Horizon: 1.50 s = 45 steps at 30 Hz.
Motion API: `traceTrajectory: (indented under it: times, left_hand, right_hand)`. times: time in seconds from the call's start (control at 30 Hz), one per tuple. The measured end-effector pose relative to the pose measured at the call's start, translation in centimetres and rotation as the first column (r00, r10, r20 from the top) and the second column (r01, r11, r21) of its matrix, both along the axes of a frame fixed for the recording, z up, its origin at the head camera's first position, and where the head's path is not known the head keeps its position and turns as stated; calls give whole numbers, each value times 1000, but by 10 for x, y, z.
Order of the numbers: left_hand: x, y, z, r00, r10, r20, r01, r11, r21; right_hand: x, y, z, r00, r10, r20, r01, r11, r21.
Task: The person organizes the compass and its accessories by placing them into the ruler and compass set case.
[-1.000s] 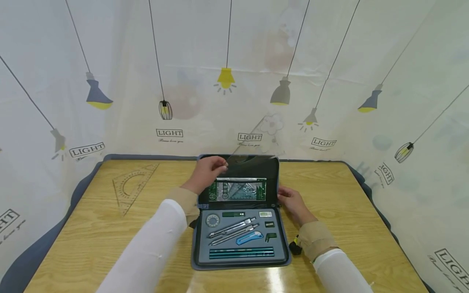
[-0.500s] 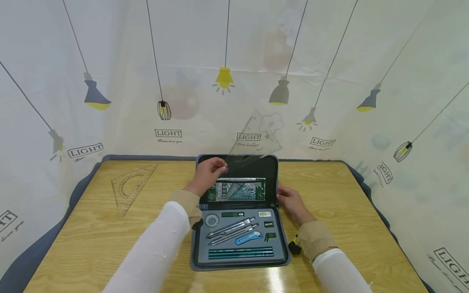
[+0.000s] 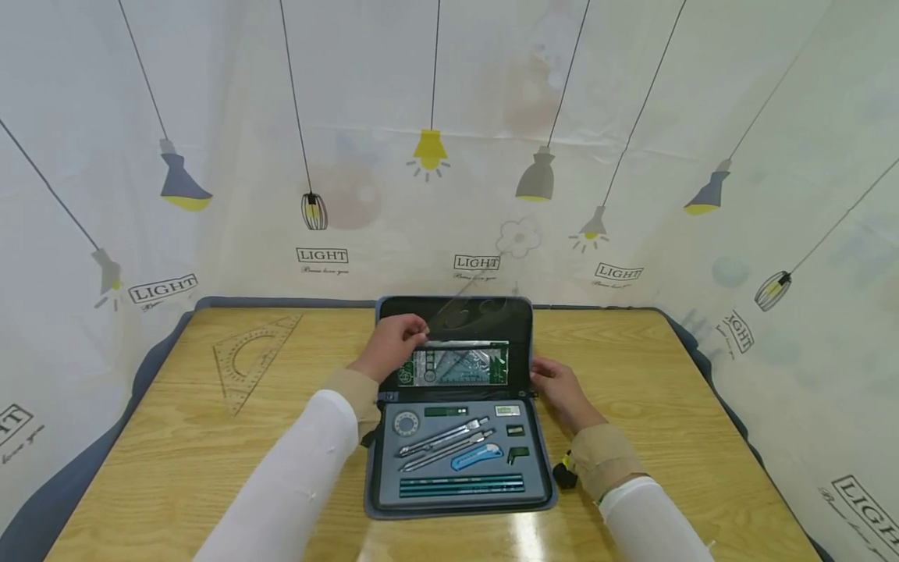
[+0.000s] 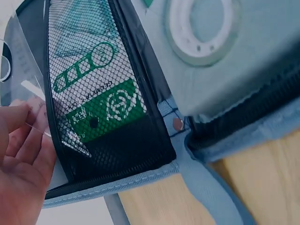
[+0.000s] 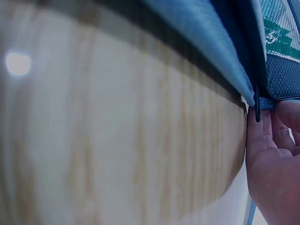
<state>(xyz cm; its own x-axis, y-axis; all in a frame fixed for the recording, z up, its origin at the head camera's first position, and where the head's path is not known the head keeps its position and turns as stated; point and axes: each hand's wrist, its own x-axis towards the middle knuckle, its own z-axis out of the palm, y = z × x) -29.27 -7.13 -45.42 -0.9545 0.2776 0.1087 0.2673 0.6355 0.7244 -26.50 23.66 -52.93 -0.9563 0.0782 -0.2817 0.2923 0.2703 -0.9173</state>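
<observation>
My left hand (image 3: 393, 343) pinches a corner of a clear set square (image 4: 26, 51) between thumb and fingers, over the upraised lid (image 3: 521, 328) of a zip case. The set square leans up and right, its upper part overlapping the lid's dark pocket. My right hand (image 3: 562, 388) holds the lid's right edge, thumb in front and fingers partly hidden behind it. Behind a mesh pocket in the lid sits a green-and-clear packet (image 4: 108, 103). The case's grey tray (image 3: 456, 503) holds compasses (image 3: 445, 439), a blue cutter (image 3: 477, 457), pencils (image 3: 461, 485) and a round white ring (image 3: 406, 424).
A second clear set square (image 3: 256, 359) with a protractor cutout lies on the wooden table (image 3: 175, 468), left of the case. An eraser (image 3: 507, 410) and a sharpener (image 3: 516, 430) also sit in the tray. A lamp-patterned curtain (image 3: 393, 94) surrounds the table.
The set square in my left hand has tilted and come down toward the lid, so less of it rises above the lid. My left hand has lowered slightly; the right hand holds still.
</observation>
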Motion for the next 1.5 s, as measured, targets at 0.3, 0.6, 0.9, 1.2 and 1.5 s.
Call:
traceTrajectory:
  times: [0.3, 0.6, 0.9, 1.2, 1.5]
  left_hand:
    - [4, -2, 2, 997, 7, -73, -19, 986, -168]
    - [10, 4, 7, 996, 8, -91, -35, 952, -303]
    - [9, 8, 8, 992, -35, -124, -35, 854, -519]
    - [13, 15, 15, 998, -50, -22, 26, 783, -622]
    - [11, 22, 3, 989, -44, -138, -55, 770, -635]
  right_hand:
    - [0, 1, 1, 1000, 8, 4, -8, 1000, 3]
    - [1, 0, 1, 1000, 17, -8, -17, 1000, 18]
    - [0, -1, -1, 998, 21, -57, -21, 1000, -5]
    - [-1, -1, -2, 997, 24, -75, -24, 1000, -1]
    - [0, -2, -1, 998, 19, -56, -19, 1000, 3]
